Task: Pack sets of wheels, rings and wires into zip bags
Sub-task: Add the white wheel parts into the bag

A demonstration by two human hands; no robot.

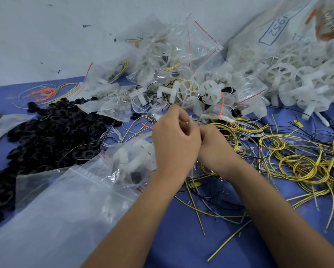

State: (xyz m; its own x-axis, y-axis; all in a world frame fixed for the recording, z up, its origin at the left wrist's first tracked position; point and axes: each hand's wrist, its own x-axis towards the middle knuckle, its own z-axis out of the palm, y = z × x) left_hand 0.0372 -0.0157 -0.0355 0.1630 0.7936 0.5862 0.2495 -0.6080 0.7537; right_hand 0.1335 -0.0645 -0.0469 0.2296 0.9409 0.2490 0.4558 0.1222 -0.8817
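Pinching something small and unclear with curled fingers, left hand (175,140) touching right hand (213,146), above yellow wires (301,167), black rings (52,136) heaped left, white wheels (305,78) piled right, blue table (181,238)

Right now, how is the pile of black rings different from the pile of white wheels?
The black rings lie heaped on the left, dark and plain. The white wheels are piled at the far right, pale, with spokes, and look bigger than the rings. Both piles sit loose on the blue table, not yet bagged.

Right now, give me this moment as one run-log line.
step: closing bag | left hand: pinching clear zip bag | right hand: pinching same bag | surface: blue table
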